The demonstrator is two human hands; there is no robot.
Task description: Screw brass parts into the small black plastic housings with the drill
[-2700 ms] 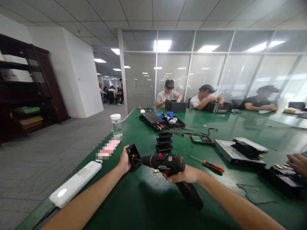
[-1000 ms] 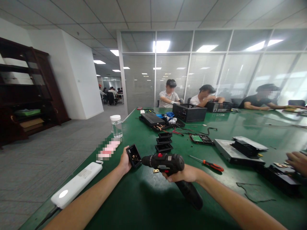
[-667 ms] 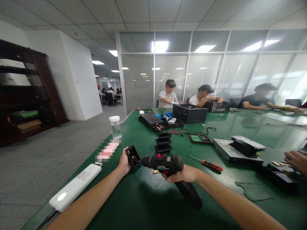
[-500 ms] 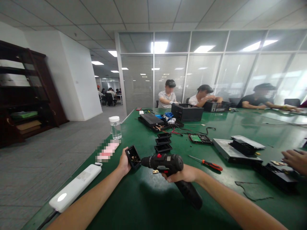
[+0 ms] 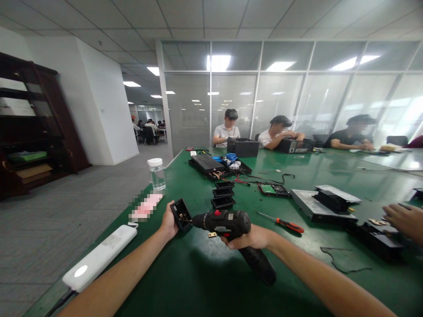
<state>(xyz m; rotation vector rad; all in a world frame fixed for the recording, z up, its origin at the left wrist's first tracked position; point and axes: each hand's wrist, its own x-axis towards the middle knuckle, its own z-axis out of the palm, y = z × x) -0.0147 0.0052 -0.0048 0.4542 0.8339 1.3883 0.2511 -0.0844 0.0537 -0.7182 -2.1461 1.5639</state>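
My left hand (image 5: 169,222) is closed around the side of a small black rectangular housing (image 5: 181,215), tilted with its open face toward the right. Brass-coloured parts show inside it. My right hand (image 5: 249,237) grips a black cordless drill (image 5: 228,223) by its handle, with the bit pointing left into the housing. The exact contact at the bit's tip is too small to make out. Just below the drill's front lies a small brass-coloured piece (image 5: 212,235) on the green table (image 5: 158,281). Beyond the drill, several similar black housings (image 5: 223,202) stand in a row.
A red-and-black screwdriver (image 5: 289,226) lies right of the drill, near a metal drive case (image 5: 309,207). At left are a white power strip (image 5: 99,257) and a clear jar (image 5: 157,176). A co-worker's hand (image 5: 401,218) is at far right; other people sit across the table.
The view has shifted slightly. My hands keep the drill and housing in nearly the same position. Across the table, a person's black computer case has moved left.
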